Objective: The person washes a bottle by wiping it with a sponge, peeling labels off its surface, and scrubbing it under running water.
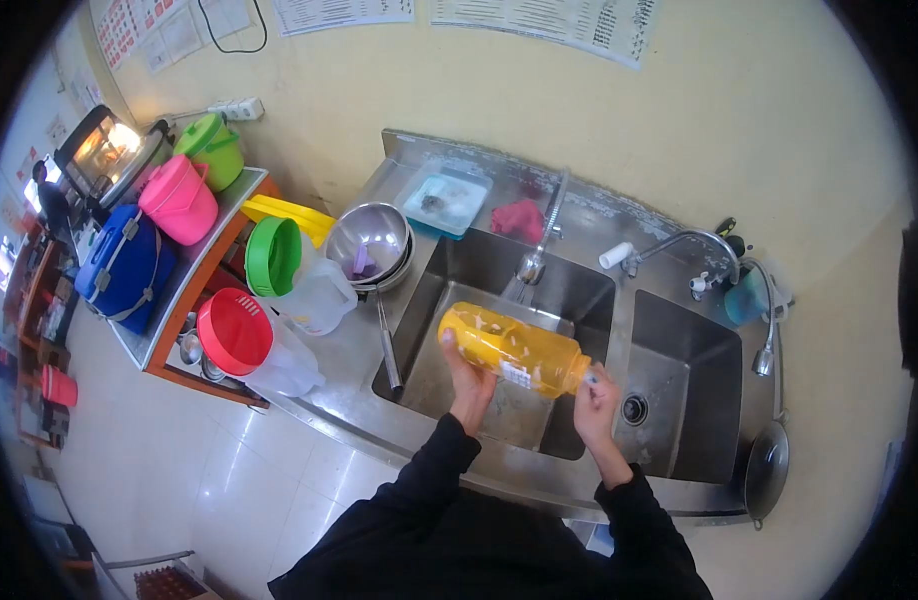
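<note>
A yellow translucent bottle [509, 348] with a white label and bits of foam on it lies sideways over the left sink basin [449, 300]. My left hand [467, 380] is wrapped under its wide left end. At the narrow right end, my right hand [596, 405] has its fingers closed at the bottle's mouth; what they pinch there is too small to make out. Just above the bottle, a spray faucet head [530, 267] hangs over the basin.
Right of the divider is a second basin [689, 390] with a drain. Metal bowls [367, 240], a clear jug with a green rim [272, 257] and one with a red rim [241, 332] stand left. Behind are a blue tray [447, 202] and pink cloth [519, 220].
</note>
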Available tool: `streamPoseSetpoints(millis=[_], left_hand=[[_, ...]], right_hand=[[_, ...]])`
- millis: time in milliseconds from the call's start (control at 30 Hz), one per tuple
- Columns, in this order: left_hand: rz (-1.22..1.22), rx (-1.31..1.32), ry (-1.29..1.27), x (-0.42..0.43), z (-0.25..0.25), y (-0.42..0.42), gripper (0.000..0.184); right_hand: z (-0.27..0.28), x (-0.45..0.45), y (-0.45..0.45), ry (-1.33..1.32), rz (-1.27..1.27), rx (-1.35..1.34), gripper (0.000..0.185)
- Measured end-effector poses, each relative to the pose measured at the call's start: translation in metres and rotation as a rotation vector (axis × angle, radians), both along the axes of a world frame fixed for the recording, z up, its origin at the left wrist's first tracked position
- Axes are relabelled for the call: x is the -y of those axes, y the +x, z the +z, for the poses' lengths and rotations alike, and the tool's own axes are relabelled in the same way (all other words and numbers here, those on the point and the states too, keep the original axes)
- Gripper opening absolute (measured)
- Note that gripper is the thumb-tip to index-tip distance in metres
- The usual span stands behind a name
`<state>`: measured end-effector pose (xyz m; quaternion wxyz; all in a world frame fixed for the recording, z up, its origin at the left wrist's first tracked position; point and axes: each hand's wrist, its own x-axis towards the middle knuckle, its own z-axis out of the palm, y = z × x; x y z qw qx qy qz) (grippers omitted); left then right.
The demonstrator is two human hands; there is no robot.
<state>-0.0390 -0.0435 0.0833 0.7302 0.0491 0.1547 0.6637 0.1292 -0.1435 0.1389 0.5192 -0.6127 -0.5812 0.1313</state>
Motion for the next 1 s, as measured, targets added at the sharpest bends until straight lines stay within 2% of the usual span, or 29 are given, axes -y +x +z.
streamPoseSetpoints(millis=[100, 200, 433, 600, 633, 700, 733, 800, 833, 900, 933, 1000], left_hand=[[-0.035, -0.001, -0.002, 0.001, 0.000, 0.000, 0.071], [-0.037, 0.003, -0.049, 0.005, 0.001, 0.003, 0.069], [-0.106, -0.016, -0.093, 0.001, 0.005, 0.003, 0.062], [-0.300, -0.080, -0.178, -0.007, 0.009, -0.006, 0.056], [-0.351, -0.083, -0.213, -0.008, 0.011, -0.010, 0.055], [-0.521, 0.065, -0.116, -0.009, 0.011, -0.026, 0.055], [-0.606, 0.141, -0.065, -0.008, 0.012, -0.031, 0.056], [-0.552, -0.254, 0.095, -0.001, 0.033, -0.037, 0.051], [-0.519, -0.452, 0.173, 0.003, 0.044, -0.041, 0.049], [-0.550, -0.648, 0.352, -0.001, 0.048, -0.051, 0.047], [-0.563, -0.746, 0.439, -0.003, 0.049, -0.056, 0.047], [-0.471, -0.841, 0.499, -0.019, 0.020, -0.056, 0.045]], right_hand=[[0.010, 0.006, 0.005, -0.083, 0.173, 0.018, 0.010], [0.019, 0.012, 0.005, -0.087, 0.242, 0.122, 0.009], [0.042, 0.014, 0.007, -0.038, 0.295, 0.408, 0.008], [0.056, 0.013, 0.017, -0.039, 0.394, 0.584, 0.007], [0.057, 0.012, 0.019, -0.040, 0.380, 0.575, 0.006], [0.057, 0.011, 0.023, -0.039, 0.352, 0.552, 0.007], [0.051, 0.010, 0.026, -0.066, 0.272, 0.403, 0.007], [0.031, 0.005, 0.037, -0.112, 0.113, 0.109, 0.009], [0.029, 0.004, 0.043, -0.161, 0.148, -0.011, 0.009], [0.026, 0.003, 0.051, -0.263, 0.218, -0.259, 0.011], [0.025, 0.005, 0.049, -0.282, 0.236, -0.258, 0.010], [0.027, 0.008, 0.044, -0.316, 0.275, -0.252, 0.010]])
